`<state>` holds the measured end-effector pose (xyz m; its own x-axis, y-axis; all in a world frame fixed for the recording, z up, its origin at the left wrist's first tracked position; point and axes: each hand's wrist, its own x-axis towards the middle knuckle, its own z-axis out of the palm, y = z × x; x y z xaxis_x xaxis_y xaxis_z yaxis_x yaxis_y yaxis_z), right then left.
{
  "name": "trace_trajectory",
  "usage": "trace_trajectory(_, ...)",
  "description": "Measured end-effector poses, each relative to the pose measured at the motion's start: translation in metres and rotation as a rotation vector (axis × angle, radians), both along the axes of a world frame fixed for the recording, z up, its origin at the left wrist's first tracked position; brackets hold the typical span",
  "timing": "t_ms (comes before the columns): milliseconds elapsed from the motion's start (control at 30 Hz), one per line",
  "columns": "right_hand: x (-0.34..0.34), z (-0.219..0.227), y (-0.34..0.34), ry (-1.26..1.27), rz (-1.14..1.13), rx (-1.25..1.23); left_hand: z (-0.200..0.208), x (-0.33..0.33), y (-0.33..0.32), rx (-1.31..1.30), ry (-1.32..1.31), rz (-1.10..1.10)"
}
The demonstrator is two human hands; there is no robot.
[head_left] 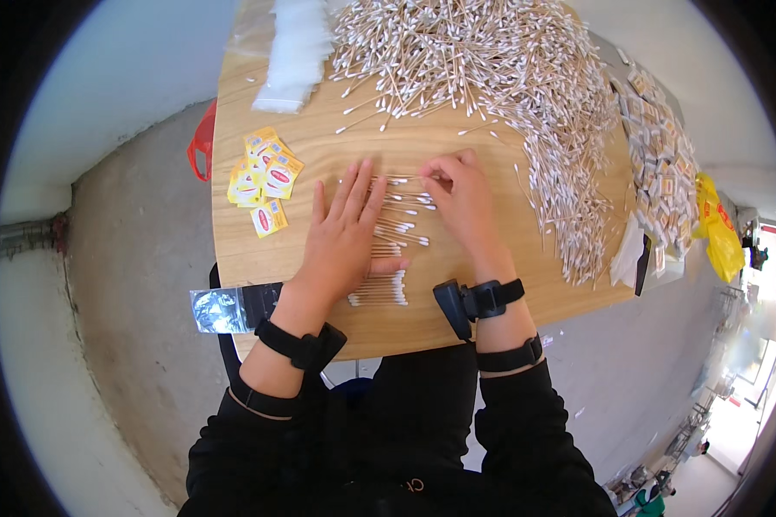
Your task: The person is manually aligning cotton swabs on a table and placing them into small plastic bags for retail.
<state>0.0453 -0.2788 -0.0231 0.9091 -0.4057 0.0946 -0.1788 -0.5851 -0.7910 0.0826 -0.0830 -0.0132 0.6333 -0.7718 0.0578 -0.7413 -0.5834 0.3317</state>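
Note:
A column of cotton swabs (379,293) lies crosswise on the wooden table in front of me. The near ones are lined up side by side, while those farther up are looser and stick out unevenly. My left hand (341,237) rests flat over their left ends, fingers stretched and thumb across the row. At the column's far right, my right hand (464,198) has thumb and forefinger pinched at the tip of a cotton swab (401,178). Its other fingers are curled in. Parts of the swabs under my left palm are hidden.
A large heap of loose cotton swabs (491,60) covers the far and right table. At far left are clear plastic bags (291,60) and yellow cards (267,177). Filled packets (664,155) pile up at right, near a yellow bag (722,233). A silvery pouch (220,310) sits at the near-left edge.

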Motion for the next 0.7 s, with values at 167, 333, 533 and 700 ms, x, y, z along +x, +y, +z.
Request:
trace_trajectory(167,-0.020,-0.005,-0.021,0.012,0.033,0.105,-0.002,-0.008,0.003,-0.013,0.032,0.056)
trace_trajectory(333,-0.023,-0.004,-0.025,-0.009,-0.157,0.276,-0.002,-0.011,-0.004,-0.003,0.038,0.097)
trace_trajectory(533,0.013,-0.013,-0.002,-0.076,-0.072,-0.009,-0.004,-0.016,-0.018,-0.108,0.014,0.147)
trace_trajectory(700,0.007,-0.004,0.002,-0.051,-0.016,0.058,-0.004,-0.010,-0.020,-0.078,0.021,0.134)
